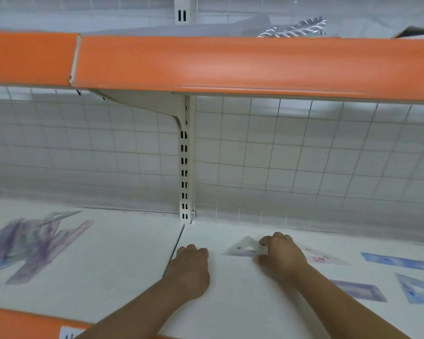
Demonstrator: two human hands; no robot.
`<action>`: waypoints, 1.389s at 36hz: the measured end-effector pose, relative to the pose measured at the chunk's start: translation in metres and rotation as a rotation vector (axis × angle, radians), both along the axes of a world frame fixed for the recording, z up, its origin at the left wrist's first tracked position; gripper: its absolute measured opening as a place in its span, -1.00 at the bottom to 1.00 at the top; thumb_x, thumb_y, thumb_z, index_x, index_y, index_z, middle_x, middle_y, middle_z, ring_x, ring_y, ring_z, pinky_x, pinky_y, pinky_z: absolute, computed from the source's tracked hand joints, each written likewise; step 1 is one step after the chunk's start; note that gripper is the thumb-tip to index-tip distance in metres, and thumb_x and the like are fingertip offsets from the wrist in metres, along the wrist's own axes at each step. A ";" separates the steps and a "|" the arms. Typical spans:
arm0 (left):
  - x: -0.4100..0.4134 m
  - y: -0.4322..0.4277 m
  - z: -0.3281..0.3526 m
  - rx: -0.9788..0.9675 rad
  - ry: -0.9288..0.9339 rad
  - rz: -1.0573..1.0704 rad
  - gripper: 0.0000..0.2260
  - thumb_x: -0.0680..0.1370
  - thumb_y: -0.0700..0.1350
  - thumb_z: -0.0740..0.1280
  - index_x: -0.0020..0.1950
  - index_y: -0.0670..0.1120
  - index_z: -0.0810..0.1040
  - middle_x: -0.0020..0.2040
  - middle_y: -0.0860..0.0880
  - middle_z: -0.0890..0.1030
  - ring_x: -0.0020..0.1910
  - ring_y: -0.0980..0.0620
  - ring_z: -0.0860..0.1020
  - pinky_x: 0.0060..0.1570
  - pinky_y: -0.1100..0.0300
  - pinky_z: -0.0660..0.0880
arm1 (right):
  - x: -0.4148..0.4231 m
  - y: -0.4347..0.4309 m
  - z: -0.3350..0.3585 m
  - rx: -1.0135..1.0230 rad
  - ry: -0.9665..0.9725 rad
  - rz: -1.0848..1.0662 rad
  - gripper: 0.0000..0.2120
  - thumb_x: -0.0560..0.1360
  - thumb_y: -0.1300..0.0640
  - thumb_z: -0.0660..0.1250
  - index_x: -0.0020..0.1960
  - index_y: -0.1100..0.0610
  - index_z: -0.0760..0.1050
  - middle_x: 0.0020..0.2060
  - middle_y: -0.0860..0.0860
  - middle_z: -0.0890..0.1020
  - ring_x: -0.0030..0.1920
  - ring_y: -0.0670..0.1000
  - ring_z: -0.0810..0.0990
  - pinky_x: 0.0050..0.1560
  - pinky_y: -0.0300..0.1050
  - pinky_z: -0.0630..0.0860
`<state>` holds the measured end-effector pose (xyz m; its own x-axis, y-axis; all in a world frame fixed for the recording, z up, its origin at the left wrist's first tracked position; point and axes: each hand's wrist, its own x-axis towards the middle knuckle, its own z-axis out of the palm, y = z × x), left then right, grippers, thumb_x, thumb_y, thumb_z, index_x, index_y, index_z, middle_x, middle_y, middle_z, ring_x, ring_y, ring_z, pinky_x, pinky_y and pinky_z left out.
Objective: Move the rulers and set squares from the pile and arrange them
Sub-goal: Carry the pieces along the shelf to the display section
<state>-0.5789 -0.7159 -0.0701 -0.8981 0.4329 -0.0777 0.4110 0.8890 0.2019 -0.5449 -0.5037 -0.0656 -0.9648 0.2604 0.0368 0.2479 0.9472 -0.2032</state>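
Fingers (267, 241) of your right hand (282, 255) pinch a clear set square (242, 249) just right of the slotted upright (185, 167); your left hand (190, 270) rests below it, curled on nothing; the pile (27, 245) lies well left.

A single wide-angle camera, worn on the person's head, gives the only view. It looks forward and down, close over the white lower shelf (123, 253), and faces the wire-grid back panel (291, 155) and slotted upright (185, 167) almost squarely. The upper shelf (230, 64), orange-fronted, spans the top, bowed by the lens. The left hand (190, 270) and right hand (279, 255) sit low in the picture, forearms crossing the lower shelf's near edge. The picture is slightly blurred.
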 end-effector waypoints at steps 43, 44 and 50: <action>-0.005 -0.002 -0.002 -0.059 0.022 0.009 -0.65 0.60 -0.11 0.11 0.38 -0.06 0.34 0.32 -0.06 0.35 0.34 -0.07 0.28 0.22 0.10 0.36 | -0.009 -0.005 -0.004 0.002 0.063 -0.038 -0.67 0.53 -0.08 0.24 0.17 0.11 0.44 0.14 0.07 0.43 0.22 0.11 0.38 0.08 -0.10 0.39; -0.005 -0.002 -0.002 -0.060 0.025 0.010 -0.66 0.60 -0.11 0.11 0.38 -0.06 0.34 0.32 -0.06 0.35 0.34 -0.07 0.29 0.22 0.10 0.36 | -0.008 -0.009 -0.003 0.014 0.103 -0.028 -0.65 0.54 -0.07 0.24 0.23 0.10 0.43 0.15 0.07 0.43 0.23 0.10 0.38 0.11 -0.10 0.40; -0.001 -0.006 -0.001 -0.036 0.086 0.036 -0.76 0.58 -0.18 0.11 0.20 -0.11 0.46 0.20 -0.08 0.44 0.23 -0.07 0.40 0.08 0.10 0.43 | -0.003 -0.045 0.003 0.045 0.160 0.162 -0.75 0.59 0.01 0.14 0.13 0.10 0.51 0.10 0.04 0.53 0.16 0.08 0.47 0.10 -0.12 0.43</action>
